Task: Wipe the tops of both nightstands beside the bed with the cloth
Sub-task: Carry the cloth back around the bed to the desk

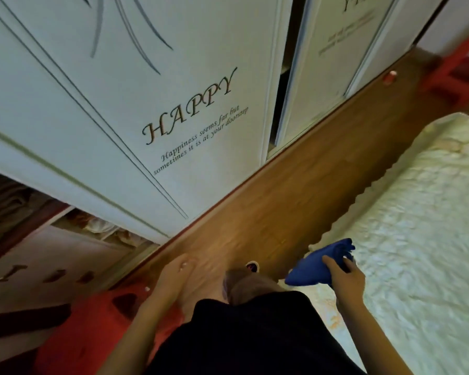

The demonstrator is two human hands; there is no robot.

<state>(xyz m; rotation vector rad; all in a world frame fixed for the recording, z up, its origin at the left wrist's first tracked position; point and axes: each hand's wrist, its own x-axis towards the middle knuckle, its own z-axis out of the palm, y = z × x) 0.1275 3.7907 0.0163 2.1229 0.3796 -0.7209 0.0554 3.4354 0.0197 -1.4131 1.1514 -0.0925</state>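
Wardrobe doors fill the upper half of the view, and the big white sliding door (pixel 119 90) carries the word "HAPPY" in script with a smaller line of text beneath. A second white door (pixel 336 50) stands to its right, with a dark gap between the two. On the right runs the bed (pixel 417 226) with its cream, quilted cover and a scalloped edge facing the wardrobe. Between wardrobe and bed lies a strip of brown wooden floor (pixel 295 185). At bottom left there's a red mat (pixel 92 320) with dark shapes on it, blurred. The person's dark garment (pixel 255 334) fills the bottom centre.

Now the cloth (pixel 309 269): it's blue, bunched up and held in the air right at the near corner of the bed, partly over the floor and partly over the cover. The right hand (pixel 344 274) grips it from the bed side, fingers curled into the fabric, and most of the bundle sticks out to the left of the hand and above it. The left hand (pixel 173 272) hangs over the floor near the wardrobe rail, well apart from the cloth. Its fingers are relaxed and hold nothing.
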